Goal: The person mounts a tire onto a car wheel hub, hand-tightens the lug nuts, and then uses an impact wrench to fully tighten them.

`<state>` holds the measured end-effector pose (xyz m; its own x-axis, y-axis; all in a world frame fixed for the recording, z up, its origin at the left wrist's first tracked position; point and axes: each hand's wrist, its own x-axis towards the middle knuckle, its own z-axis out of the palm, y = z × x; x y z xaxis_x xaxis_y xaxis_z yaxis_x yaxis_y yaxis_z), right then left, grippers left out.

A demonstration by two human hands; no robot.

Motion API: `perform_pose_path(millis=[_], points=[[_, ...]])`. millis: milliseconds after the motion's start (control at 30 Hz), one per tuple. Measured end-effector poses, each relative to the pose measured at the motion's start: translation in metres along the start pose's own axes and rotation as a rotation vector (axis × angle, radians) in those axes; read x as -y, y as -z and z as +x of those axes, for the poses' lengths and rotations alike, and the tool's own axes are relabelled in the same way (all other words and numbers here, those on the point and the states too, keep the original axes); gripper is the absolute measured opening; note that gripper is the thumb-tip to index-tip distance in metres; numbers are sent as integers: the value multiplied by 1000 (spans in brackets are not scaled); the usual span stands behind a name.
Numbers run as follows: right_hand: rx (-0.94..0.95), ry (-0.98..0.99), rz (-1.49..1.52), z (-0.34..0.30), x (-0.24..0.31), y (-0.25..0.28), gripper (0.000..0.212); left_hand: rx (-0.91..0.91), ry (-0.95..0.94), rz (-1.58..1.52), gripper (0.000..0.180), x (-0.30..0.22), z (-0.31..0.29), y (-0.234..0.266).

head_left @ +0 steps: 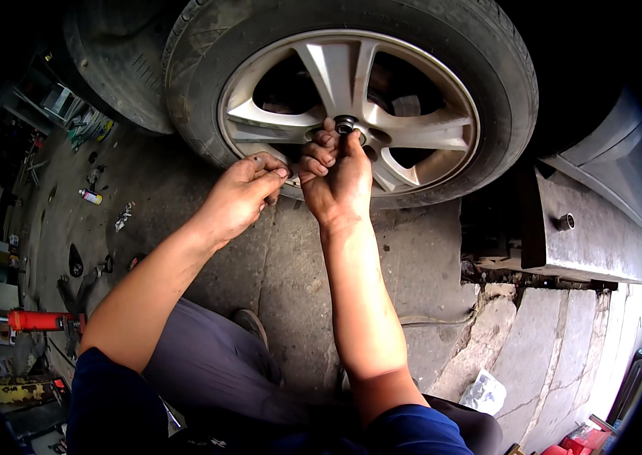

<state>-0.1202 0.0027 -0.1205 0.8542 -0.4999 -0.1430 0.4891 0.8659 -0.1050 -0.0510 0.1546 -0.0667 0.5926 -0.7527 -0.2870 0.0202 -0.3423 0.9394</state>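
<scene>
A car wheel (412, 129) with a silver spoked rim and a black tyre stands upright in front of me. My right hand (338, 171) reaches up to its middle, fingers curled and thumb pressed close beside the dark round hub centre (346, 123). Whatever lies between those fingertips is hidden. Lower and to the left, my left hand (245, 193) is closed in a pinch near the rim's lower edge. Its fingertips cover anything small they may hold.
A metal socket (566, 221) rests on the grey metal ledge (598, 239) at right. A hose (438, 322) runs along the cracked concrete floor, with a clear plastic bag (483, 393) nearby. At left are a spray can (90, 196) and a red cylindrical tool (36, 320).
</scene>
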Motion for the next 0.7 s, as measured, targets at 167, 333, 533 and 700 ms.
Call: perform_pose_path(millis=[167,333,533,700], points=[[-208,36,-307,-13,-1,-14,52,-33,23,16,19,-1,-4,1],[-150,80,-148,-1,5,-3,50,-6,-1,18,19,0,0,-1],[-204,76,-300,-9,-3,-9,52,-27,-6,-3,17,3,-3,6],[79,-56,83,4,4,6,59,-4,-36,-14,15,0,2,1]])
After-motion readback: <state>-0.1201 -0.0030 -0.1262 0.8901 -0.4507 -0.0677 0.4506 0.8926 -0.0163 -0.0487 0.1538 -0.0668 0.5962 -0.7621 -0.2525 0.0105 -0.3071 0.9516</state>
